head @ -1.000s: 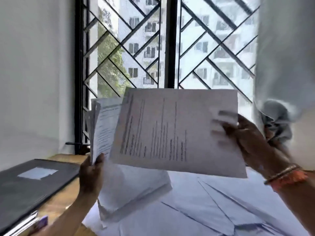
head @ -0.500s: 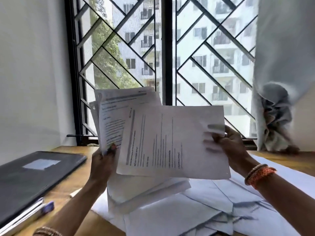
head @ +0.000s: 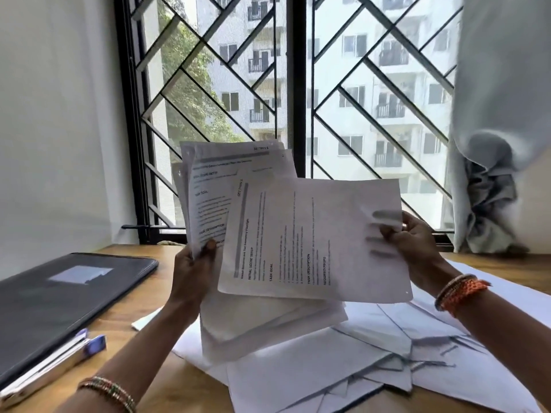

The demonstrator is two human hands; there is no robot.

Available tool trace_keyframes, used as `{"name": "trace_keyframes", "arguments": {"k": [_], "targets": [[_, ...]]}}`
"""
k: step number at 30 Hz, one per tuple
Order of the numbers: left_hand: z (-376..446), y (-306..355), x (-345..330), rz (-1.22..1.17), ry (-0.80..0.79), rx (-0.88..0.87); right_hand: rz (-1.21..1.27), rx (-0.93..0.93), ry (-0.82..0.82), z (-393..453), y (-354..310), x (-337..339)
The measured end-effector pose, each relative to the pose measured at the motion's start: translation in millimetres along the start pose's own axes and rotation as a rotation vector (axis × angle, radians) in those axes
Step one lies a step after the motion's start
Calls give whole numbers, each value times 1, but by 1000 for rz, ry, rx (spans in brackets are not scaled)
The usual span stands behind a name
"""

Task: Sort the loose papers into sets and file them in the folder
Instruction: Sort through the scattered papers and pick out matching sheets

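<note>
My left hand (head: 195,272) grips a stack of printed papers (head: 214,189) by its lower part and holds it upright above the desk. My right hand (head: 417,248) pinches the right edge of a single printed sheet (head: 310,239), turned sideways, which overlaps the stack's right side. Several loose white papers (head: 357,362) lie spread on the wooden desk (head: 134,305) under both hands. The dark grey folder (head: 59,296) lies shut on the desk at the left, a white label on its cover.
A stapler with a purple end (head: 59,365) lies by the folder's near edge. A barred window (head: 295,114) is straight ahead, a white wall at the left, and a bunched grey curtain (head: 489,204) hangs at the right.
The view has tilted down, so more desk shows. The stack in my left hand has turned to face me. The single sheet stays in my right hand, over the stack.
</note>
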State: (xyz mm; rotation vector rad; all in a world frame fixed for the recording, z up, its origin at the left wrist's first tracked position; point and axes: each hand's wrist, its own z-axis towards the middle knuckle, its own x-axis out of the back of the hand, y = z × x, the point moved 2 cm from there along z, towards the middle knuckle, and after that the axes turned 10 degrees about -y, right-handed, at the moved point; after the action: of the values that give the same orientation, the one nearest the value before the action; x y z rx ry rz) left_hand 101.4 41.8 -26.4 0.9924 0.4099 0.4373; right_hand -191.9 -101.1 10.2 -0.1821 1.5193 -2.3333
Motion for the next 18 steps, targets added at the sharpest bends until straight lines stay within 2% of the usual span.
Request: {"name": "trace_keyframes", "arguments": {"k": [1, 4, 5, 7, 9, 12, 14, 15, 18], "targets": [[0, -2, 0, -3, -3, 25, -169, 77, 93, 0, -3, 4], [2, -7, -5, -27, 8, 140, -916, 526, 514, -7, -35, 24], [3, -9, -5, -24, 8, 170, -1063, 655, 556, -13, -49, 28], [3, -16, -8, -11, -5, 226, -1152, 805, 478, -30, -63, 38], [3, -21, -10, -5, -12, 243, -1240, 938, 300, -55, -59, 50], [4, -24, -10, 5, 13, 264, -1653, 1055, -38, -90, -26, 62], [7, -23, -6, 11, 51, 285, -1799, 909, -245, -97, -9, 77], [10, -22, -3, 6, 69, 291, -1804, 740, -322, -98, -5, 84], [21, -21, 13, 4, 116, 306, -1662, -115, -552, -97, -3, 107]]}}
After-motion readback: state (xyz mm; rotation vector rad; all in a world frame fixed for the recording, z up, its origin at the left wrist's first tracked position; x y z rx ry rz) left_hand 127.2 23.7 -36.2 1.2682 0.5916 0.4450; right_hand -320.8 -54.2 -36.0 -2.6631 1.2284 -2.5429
